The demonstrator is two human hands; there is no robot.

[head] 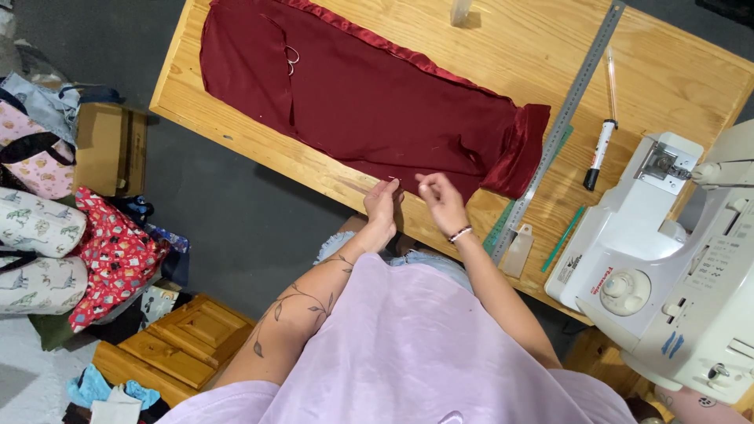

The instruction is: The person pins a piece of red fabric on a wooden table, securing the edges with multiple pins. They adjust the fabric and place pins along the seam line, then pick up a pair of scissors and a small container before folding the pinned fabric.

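Pale wooden counter [236,129] over grey floor carries one dark red satin cloth [369,102], smooth and shiny, spread flat. At its near edge the left hand [382,206] and right hand [442,202] pinch the hem, fingers [393,185] closed on fabric. Beyond lie one long steel ruler [569,106], one marker pen [601,149] and one white sewing machine [675,275].
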